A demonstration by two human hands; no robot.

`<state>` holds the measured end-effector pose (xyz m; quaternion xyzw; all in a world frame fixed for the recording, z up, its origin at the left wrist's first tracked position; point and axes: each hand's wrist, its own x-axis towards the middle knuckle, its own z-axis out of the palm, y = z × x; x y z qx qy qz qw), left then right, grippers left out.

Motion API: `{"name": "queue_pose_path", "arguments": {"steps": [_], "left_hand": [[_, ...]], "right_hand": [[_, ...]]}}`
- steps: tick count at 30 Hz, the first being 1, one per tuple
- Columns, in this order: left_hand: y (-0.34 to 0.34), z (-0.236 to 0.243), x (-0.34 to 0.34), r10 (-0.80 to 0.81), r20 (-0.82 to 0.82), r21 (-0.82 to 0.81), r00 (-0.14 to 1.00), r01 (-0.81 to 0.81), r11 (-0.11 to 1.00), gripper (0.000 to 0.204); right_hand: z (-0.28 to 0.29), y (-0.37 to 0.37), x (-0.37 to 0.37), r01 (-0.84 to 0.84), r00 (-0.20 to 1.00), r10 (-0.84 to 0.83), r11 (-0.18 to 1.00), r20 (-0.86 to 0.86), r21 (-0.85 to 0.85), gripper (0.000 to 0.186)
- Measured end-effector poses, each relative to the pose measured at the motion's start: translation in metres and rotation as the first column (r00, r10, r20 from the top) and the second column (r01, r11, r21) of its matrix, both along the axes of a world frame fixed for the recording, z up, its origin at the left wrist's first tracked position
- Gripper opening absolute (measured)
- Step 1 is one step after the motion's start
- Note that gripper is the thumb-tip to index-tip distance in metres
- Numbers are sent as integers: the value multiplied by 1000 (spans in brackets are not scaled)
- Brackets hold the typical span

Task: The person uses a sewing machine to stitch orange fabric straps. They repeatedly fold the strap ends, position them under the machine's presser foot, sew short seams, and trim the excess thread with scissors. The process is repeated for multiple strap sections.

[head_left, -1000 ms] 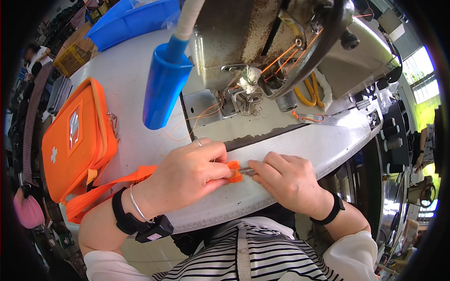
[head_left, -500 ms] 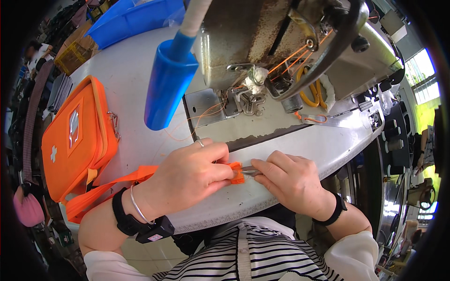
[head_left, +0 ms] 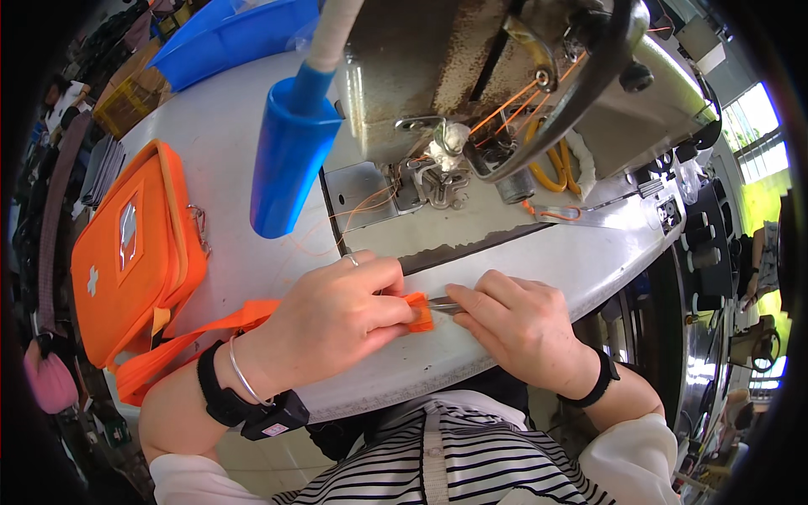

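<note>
My left hand point(head_left: 341, 307) pinches the folded end of an orange webbing strap point(head_left: 420, 312) flat above the table's front edge. From there the strap runs left under my wrist to an orange zip pouch point(head_left: 135, 252) with a white cross, a small clear window and a metal clip. My right hand point(head_left: 526, 324) is closed around a slim, pointed metal tool point(head_left: 443, 305), and its tip touches the strap end. Most of the tool is hidden by my fingers, so its exact kind cannot be told.
A sewing machine point(head_left: 421, 76) with orange thread stands just beyond my hands. A blue cylinder point(head_left: 295, 160) hangs at its left. Yellow-handled scissors point(head_left: 551, 160) rest by the machine. At the back left is a blue bin point(head_left: 227, 42). Another person point(head_left: 63, 97) shows at far left.
The whole view has shifted slightly. Both hands keep their holds on the strap end and the metal tool, with only a slight change at the tool's tip.
</note>
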<state>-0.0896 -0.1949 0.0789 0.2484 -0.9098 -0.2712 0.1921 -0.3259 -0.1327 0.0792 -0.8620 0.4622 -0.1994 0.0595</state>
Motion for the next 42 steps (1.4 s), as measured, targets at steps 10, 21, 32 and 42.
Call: {"name": "queue_pose_path", "arguments": {"steps": [10,21,32,42], "left_hand": [[-4,8,-15,17,22,-3,1000,-17,1000,16],[8,22,-15,-22,-17,169,1000,25,985,16],[8,25,-16,-38,-16,161,999,41,986,19],[-5,4,-19,49,-54,-22,997,-50,999,12]], "right_hand": [[-14,5,-7,29,997,-30,1000,69,11,27],[-25,20,10,158,891,-150,987,428,17,27],[-38,27,14,-86,975,126,974,182,-211,36],[-22,24,17,1,998,6,993,67,-117,40]]}}
